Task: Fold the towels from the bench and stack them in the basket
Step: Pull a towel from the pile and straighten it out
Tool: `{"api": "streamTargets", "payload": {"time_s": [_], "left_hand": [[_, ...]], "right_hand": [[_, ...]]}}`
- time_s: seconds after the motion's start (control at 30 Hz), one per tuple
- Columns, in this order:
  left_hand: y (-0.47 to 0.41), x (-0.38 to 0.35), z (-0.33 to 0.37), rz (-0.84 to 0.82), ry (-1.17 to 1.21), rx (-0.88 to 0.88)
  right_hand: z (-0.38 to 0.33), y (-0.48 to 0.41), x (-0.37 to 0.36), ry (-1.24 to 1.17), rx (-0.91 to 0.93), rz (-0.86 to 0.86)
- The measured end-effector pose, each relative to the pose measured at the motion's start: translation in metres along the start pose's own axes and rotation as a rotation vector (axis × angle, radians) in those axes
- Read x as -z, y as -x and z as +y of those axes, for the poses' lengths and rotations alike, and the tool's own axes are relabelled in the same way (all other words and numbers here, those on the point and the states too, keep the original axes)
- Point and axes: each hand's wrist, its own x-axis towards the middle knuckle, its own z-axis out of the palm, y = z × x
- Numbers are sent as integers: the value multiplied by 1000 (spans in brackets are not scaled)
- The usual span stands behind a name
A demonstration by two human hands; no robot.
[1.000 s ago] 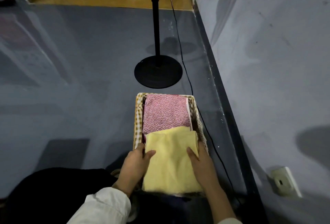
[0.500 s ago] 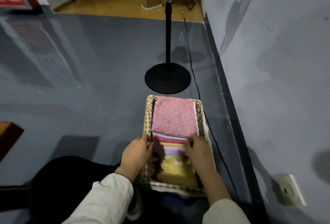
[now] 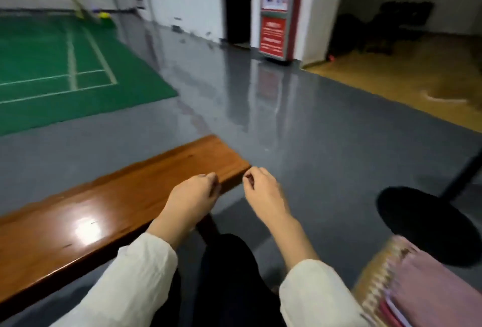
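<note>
Both hands are observed raised in front of the body, empty, with nothing gripped in either. The left hand (image 3: pixel 191 195) is held over the near end of the wooden counter (image 3: pixel 86 222), fingers curled loosely inward; whether it touches the wood cannot be determined. The right hand (image 3: pixel 263 191) is held just past the counter's end, above the grey floor (image 3: pixel 300 123), its fingers likewise loosely curled with thumb and forefinger close together. The two hands are near each other but apart. Cream sleeves (image 3: pixel 140 277) are seen on both forearms, and dark clothing covers the lap between them.

The counter's polished top is seen bare along its visible length, with a bright glare patch on it.

The basket (image 3: pixel 375 277) is located at the lower right edge of the view, on the floor beside the person, only partly in frame and blurred. Its checked lining is visible, and stacked folded towels (image 3: pixel 430 290) are seen inside it, a pink one uppermost, with coloured edges of others showing below.

A black round stand base (image 3: pixel 427 222) rests on the floor just beyond the basket. A green court mat (image 3: pixel 65 71) lies at far left.
</note>
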Motion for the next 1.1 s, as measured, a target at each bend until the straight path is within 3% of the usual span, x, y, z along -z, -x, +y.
{"api": "streamTargets", "payload": {"time_s": [0.3, 0.53, 1.1], "left_hand": [[154, 92, -168, 202, -96, 637], [281, 113, -229, 249, -81, 1042], [392, 105, -402, 261, -26, 1257]], "right_hand": [[-201, 11, -107, -40, 541, -387], [-295, 75, -173, -55, 741, -586], [-433, 125, -337, -94, 808, -793]]}}
